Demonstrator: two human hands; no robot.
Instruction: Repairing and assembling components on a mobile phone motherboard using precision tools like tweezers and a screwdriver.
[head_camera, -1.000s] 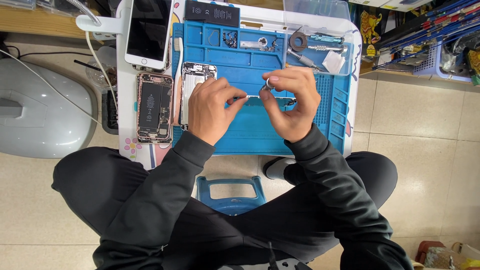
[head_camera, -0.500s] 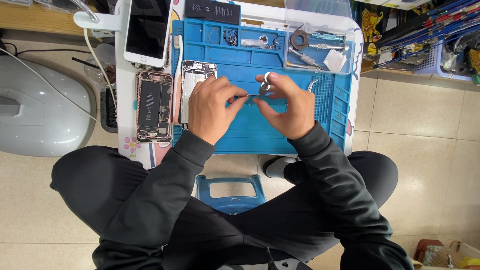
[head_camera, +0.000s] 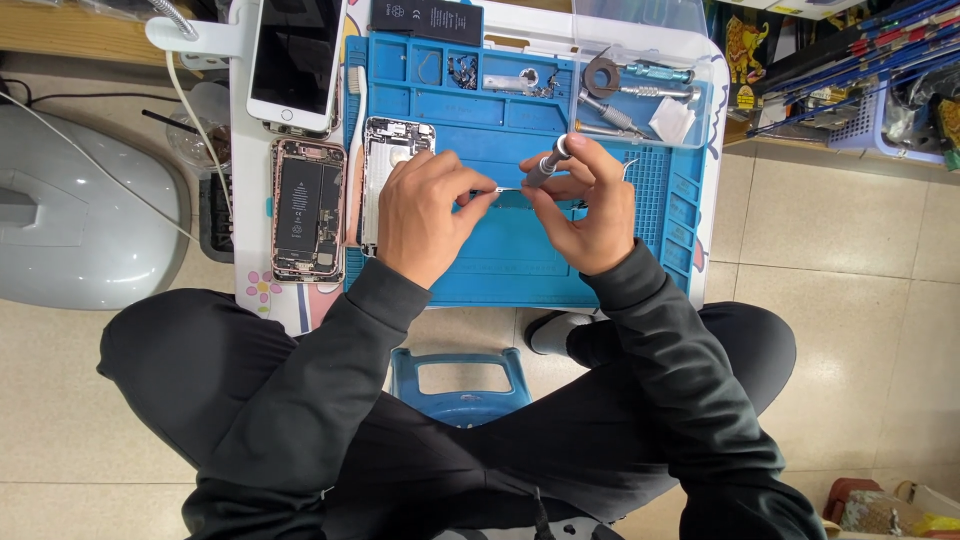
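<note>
Blue mat (head_camera: 500, 270) mid-area, our left hand (head_camera: 425, 215) pinched a thin metal strip (head_camera: 500, 190), right hand (head_camera: 585, 205) closed round a screwdriver (head_camera: 548, 165), opened phone (head_camera: 308, 208) off the mat's left edge.

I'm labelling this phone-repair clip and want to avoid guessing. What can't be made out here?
Head view only:
- The small strip pinched by the left hand: too small to identify.
- The screwdriver tip: hidden by the right hand.
- The silver phone shell: lower part covered by the left hand.
- Loose parts in the blue mat trays: too small.

Black long sleeves down to wrists of bare left hand (head_camera: 425, 215) and right hand (head_camera: 590, 205); black trousers, light sock.
</note>
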